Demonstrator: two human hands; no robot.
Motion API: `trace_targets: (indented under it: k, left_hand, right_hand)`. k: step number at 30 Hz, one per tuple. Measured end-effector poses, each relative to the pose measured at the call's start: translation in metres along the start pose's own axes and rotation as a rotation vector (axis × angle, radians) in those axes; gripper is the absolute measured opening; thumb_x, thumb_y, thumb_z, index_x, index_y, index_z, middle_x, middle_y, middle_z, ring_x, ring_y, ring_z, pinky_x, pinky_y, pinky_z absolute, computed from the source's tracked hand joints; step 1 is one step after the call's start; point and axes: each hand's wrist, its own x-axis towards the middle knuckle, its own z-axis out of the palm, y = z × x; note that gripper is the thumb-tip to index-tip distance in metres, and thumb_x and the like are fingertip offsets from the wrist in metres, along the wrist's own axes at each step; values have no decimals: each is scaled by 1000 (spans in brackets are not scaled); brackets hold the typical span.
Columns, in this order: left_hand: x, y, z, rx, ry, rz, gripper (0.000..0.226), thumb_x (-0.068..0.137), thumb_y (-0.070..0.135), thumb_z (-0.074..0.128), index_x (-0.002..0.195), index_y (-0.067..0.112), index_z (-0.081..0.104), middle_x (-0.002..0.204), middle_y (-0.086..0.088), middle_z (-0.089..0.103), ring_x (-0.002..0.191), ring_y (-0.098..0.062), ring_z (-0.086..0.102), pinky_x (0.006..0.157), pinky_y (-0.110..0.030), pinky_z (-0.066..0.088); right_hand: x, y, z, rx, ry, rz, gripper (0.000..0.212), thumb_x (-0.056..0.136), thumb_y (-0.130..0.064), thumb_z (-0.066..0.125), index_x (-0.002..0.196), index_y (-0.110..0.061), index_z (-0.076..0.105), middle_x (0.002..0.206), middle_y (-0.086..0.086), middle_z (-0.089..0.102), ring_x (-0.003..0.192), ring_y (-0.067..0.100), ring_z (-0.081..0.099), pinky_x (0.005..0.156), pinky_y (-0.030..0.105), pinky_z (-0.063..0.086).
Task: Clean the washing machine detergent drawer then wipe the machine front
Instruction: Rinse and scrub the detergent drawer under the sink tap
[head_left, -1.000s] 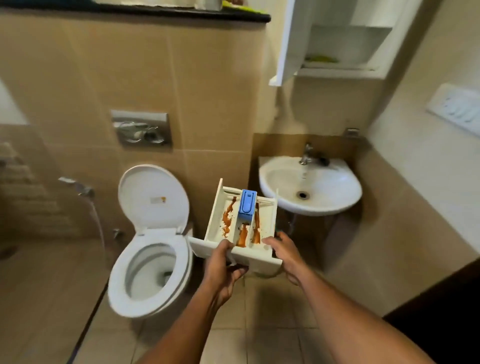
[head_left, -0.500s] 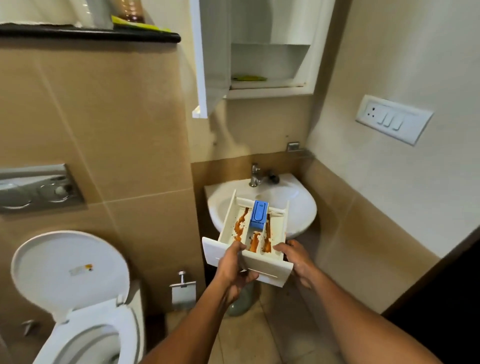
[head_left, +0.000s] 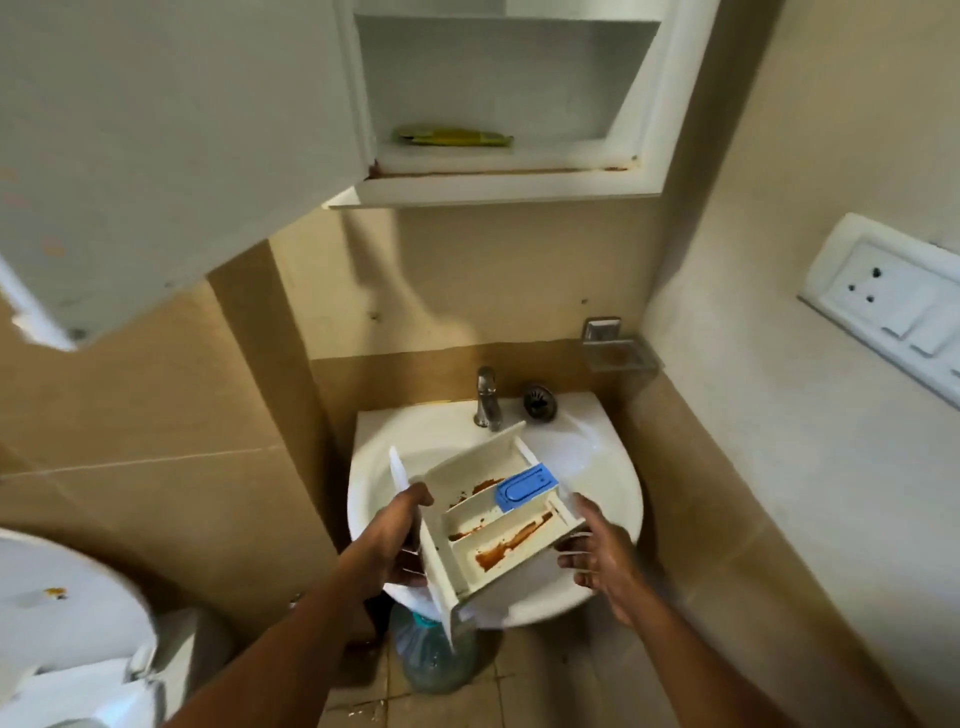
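Bathroom basin (head_left: 415, 441) reached: detergent drawer (head_left: 498, 525), previously held near the toilet (head_left: 62, 623), is now held crosswise over the bowl, near the tap (head_left: 487, 397). Front panel gripped by left hand (head_left: 400, 540), rear end by right hand (head_left: 597, 551). Brown residue untouched; rinsing judged next.

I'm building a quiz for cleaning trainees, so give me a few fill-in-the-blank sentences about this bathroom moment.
1. The left hand and right hand hold the detergent drawer over the white ____.
2. The insert sitting in the drawer is coloured ____.
3. The wall cabinet higher up has its door ____.

Missing words: sink; blue; open.
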Motion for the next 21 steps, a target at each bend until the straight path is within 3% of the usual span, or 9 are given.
trace_targets:
  k: [4,7,9,11,14,17,19,21]
  left_hand:
    - [24,21,5,136,72,-53,53,87,51,52,115,6,57,105,-18,64,92,-35,64,69,-37,54]
    - [41,34,8,200,64,-74,68,70,60,56,114,8,59,109,-19,66,91,-36,67,69,-36,57]
    - [52,40,10,209,46,-83,76,60,60,55,115,8,58,110,-20,66,89,-37,67,65,-36,58]
    - [64,46,10,202,48,-82,74,64,58,55,118,8,57,110,-20,65,87,-37,67,62,-34,57]
    - [80,53,8,194,32,-64,63,80,53,54,126,10,53,115,-19,62,93,-37,67,60,-33,57]
    - [91,60,4,237,5,-63,73,69,56,53,125,10,52,113,-16,63,90,-32,66,54,-30,56]
    - [97,62,1,237,-8,-54,73,65,55,51,123,10,54,112,-17,63,89,-32,66,55,-30,56]
    - [103,61,-3,214,-9,-52,71,65,54,51,120,9,56,111,-18,64,87,-33,66,55,-30,56]
  right_hand:
    - [54,-36,-17,48,274,-59,48,91,-51,56,99,-5,67,85,11,70,69,23,62,61,30,41]
    - [76,-67,-7,-17,320,-179,33,92,-41,61,88,-8,67,82,10,71,72,25,65,63,31,44]
    - [86,-90,9,-82,253,-254,23,90,-38,65,81,-17,64,84,9,72,79,27,68,71,37,50]
    - [100,-113,32,-198,139,-309,19,90,-41,65,80,-24,63,88,6,71,88,28,69,79,43,53]
    - [113,-153,69,-469,-12,-424,30,92,-48,59,86,-20,63,90,1,69,86,20,65,76,36,50]
    - [121,-189,101,-767,-63,-499,40,97,-48,52,81,-13,63,81,7,65,77,23,61,72,35,46]
    - [130,-200,119,-1029,-144,-512,39,100,-39,50,106,-4,67,105,14,69,97,28,64,77,34,46]
    - [142,-202,132,-1253,-191,-522,40,98,-36,55,126,-9,62,124,12,64,110,26,62,77,30,45]
